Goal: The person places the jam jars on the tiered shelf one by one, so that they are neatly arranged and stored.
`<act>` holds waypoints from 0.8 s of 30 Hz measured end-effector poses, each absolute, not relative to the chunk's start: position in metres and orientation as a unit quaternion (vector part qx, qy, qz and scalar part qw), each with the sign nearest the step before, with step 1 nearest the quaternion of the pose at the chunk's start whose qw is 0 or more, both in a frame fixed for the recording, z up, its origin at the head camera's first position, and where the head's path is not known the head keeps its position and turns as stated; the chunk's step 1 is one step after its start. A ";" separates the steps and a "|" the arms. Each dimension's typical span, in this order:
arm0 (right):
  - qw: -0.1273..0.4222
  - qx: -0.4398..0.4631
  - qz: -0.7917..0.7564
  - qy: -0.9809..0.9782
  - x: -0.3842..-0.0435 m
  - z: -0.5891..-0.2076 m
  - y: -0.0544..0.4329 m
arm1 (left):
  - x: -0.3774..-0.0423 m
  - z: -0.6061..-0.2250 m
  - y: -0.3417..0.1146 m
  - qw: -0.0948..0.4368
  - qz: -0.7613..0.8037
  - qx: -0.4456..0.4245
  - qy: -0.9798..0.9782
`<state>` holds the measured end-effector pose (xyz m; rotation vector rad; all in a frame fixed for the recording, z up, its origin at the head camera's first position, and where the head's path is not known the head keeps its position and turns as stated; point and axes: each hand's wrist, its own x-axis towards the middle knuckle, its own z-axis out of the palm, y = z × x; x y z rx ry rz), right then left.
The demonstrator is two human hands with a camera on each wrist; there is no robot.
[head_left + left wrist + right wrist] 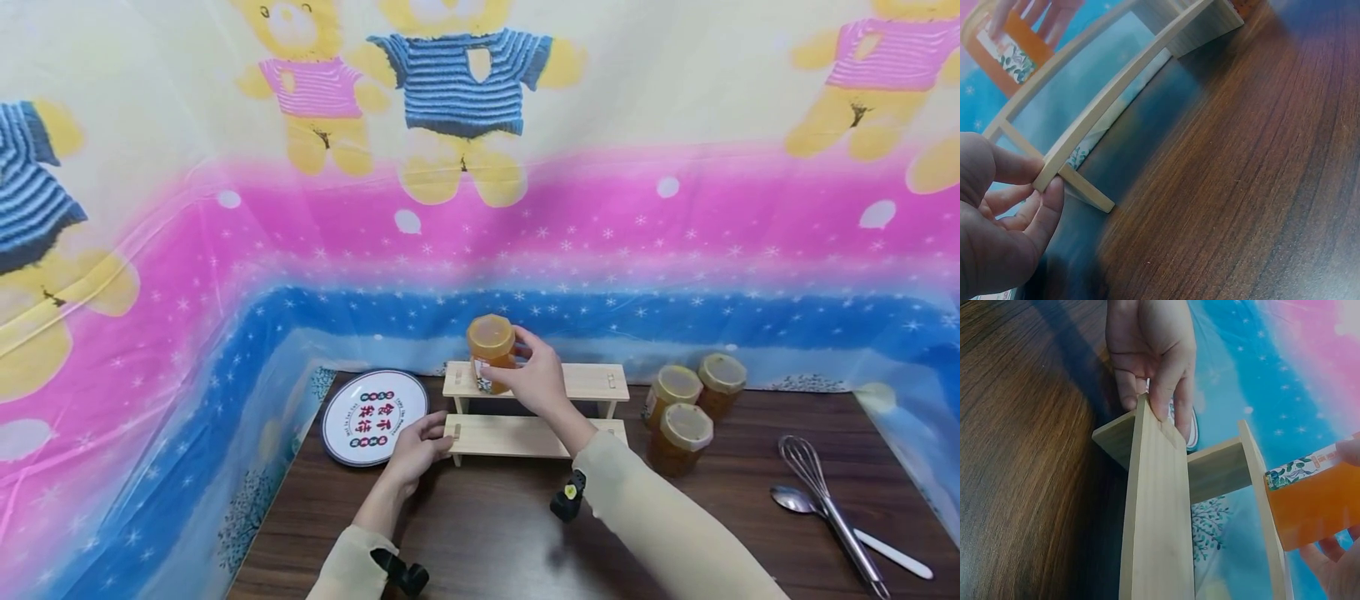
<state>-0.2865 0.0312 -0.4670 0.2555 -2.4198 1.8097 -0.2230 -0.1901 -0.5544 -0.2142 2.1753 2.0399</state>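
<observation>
A two-tier wooden rack (525, 437) stands at the back of the table. My left hand (414, 454) pinches the left end of its lower board, thumb on top and fingers beneath, as the left wrist view shows. In my right hand (542, 375) is a jar (491, 342) of orange contents with a yellowish lid and a leafy label. Fingers and thumb hold it around its sides, upright, with its base at the left part of the upper board (1260, 506). The right wrist view shows the jar (1316, 503) close against that board.
Several similar jars: one front jar (681, 437), one back jar (722, 383) and one left jar (672, 390), cluster right of the rack. A whisk (825, 500) crosses a spoon (892, 554) at far right. A round plate (345, 417) with red characters lies left. A patterned cloth (480, 225) hangs behind.
</observation>
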 end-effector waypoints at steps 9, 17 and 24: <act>0.056 0.084 0.597 -0.796 -0.287 -0.466 0.029 | -0.221 -0.553 -0.190 0.070 0.680 -0.067 0.727; 0.039 0.090 0.608 -0.788 -0.287 -0.466 0.032 | -0.223 -0.553 -0.190 0.073 0.677 -0.065 0.729; 0.033 0.114 0.616 -0.778 -0.285 -0.462 0.041 | -0.223 -0.554 -0.190 0.072 0.676 -0.073 0.730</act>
